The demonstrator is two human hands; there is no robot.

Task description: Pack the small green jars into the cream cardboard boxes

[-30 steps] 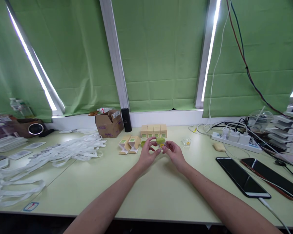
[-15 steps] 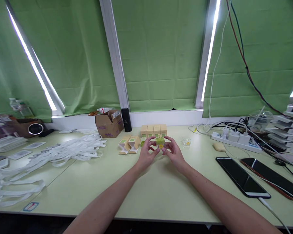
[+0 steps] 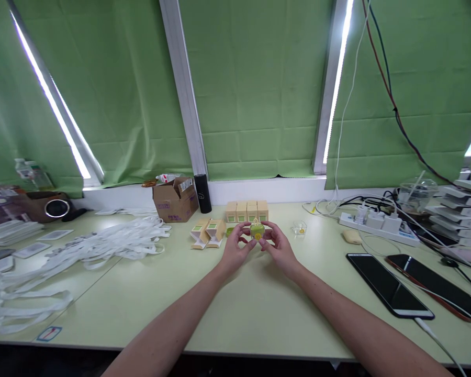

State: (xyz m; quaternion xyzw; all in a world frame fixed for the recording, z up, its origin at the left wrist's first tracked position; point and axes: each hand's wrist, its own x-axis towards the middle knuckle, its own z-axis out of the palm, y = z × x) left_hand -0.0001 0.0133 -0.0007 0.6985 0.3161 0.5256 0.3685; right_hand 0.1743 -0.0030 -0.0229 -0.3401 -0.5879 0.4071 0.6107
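Note:
Both my hands meet over the middle of the pale table (image 3: 235,309). My left hand (image 3: 235,250) and my right hand (image 3: 279,250) pinch a small green object with a yellow dot and a thin loop on top (image 3: 257,231), held between the fingertips just above the table. Right behind it stands a row of small tan boxes (image 3: 247,210). Two opened tan boxes (image 3: 208,232) lie to the left of my left hand. A small clear case with a yellow dot (image 3: 299,228) sits to the right.
A brown cardboard box (image 3: 176,199) and a black cylinder (image 3: 203,192) stand at the back. White straps (image 3: 82,248) spread over the left. Two phones (image 3: 390,285), a power strip (image 3: 379,225) with cables and stacked white boxes (image 3: 465,207) fill the right.
The green object was turned in my fingers: its yellow dot and loop now face me, and both hands closed in around it. The arms stayed where they were.

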